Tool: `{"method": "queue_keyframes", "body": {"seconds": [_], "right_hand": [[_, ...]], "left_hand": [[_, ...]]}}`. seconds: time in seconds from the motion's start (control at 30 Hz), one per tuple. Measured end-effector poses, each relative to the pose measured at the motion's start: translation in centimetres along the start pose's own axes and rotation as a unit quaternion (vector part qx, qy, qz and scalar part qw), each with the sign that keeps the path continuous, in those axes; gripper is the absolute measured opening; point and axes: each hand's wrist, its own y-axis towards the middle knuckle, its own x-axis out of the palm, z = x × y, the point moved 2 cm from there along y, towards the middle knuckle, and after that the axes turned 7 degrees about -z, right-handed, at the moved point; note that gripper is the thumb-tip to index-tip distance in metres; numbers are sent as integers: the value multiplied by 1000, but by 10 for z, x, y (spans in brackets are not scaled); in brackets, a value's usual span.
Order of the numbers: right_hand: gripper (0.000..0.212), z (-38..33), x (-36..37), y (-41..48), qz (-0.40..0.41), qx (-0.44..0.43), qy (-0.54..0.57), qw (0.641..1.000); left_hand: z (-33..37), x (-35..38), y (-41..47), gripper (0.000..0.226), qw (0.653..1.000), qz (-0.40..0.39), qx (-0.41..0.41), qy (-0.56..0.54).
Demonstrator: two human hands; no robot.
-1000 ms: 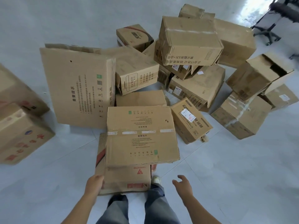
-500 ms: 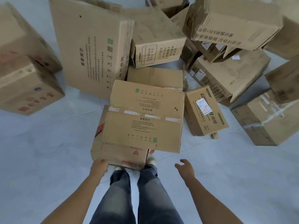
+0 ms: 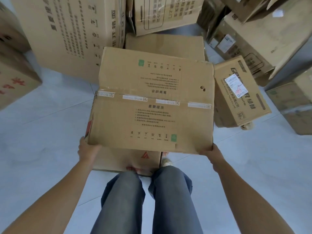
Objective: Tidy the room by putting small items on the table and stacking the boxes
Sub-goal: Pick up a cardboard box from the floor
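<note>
**On top of the red-printed box: both hands on the taped box**

Over the red-printed box [image 3: 128, 159], which lies flat on the floor [image 3: 42, 132] in front of my feet, sits the taped box [image 3: 155, 100], overhanging it on the right side. I cannot tell from this angle whether it rests on the lower box or is already lifted clear.

My left hand [image 3: 87, 149] grasps its near left corner and my right hand [image 3: 209, 152] its near right corner. On each, the fingers are tucked out of sight under the bottom edge.

I judge this box to be stiff along its folded edges and softer across the broad top panel, so the low corners are the right place to hold it. The flaps are not. Dry cardboard should not slip in bare palms. Its weight is unknown, but its width means it could tip away from me if the load inside is uneven. I would hold it level and close.

It is plain brown corrugated card. The centre seam is closed with clear tape bearing pale printed patches, and mirrored blocks of small black text lie on either side. A green square sits at each end of a row of handling symbols. Two small punctures mark the top near its right edge.

Right of the red-printed box lies a smaller box with a white label [image 3: 241, 93], and beyond it to the left a large printed carton [image 3: 67, 36] stands.
</note>
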Motion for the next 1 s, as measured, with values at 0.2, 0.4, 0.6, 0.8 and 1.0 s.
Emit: {"method": "queue_keyframes", "body": {"seconds": [0.2,0.4,0.6,0.8,1.0], "right_hand": [[50,8,-3,-9,-2,-55,107,993],[29,-65,-51,-103,47,-144,228,962],[33,-116,-98,-218,43,-198,263,943],[32,-111,-133,-310,87,-218,251,939],[36,-58,-157,-385,196,-191,342,899]], "left_hand": [[6,-3,0,53,987,-42,31,-151],[86,-39,-89,41,961,-30,124,-246],[188,-88,-192,24,942,-45,242,-229],[251,-94,-254,47,951,-91,283,-88],[274,-74,-317,53,919,-163,359,17]]}}
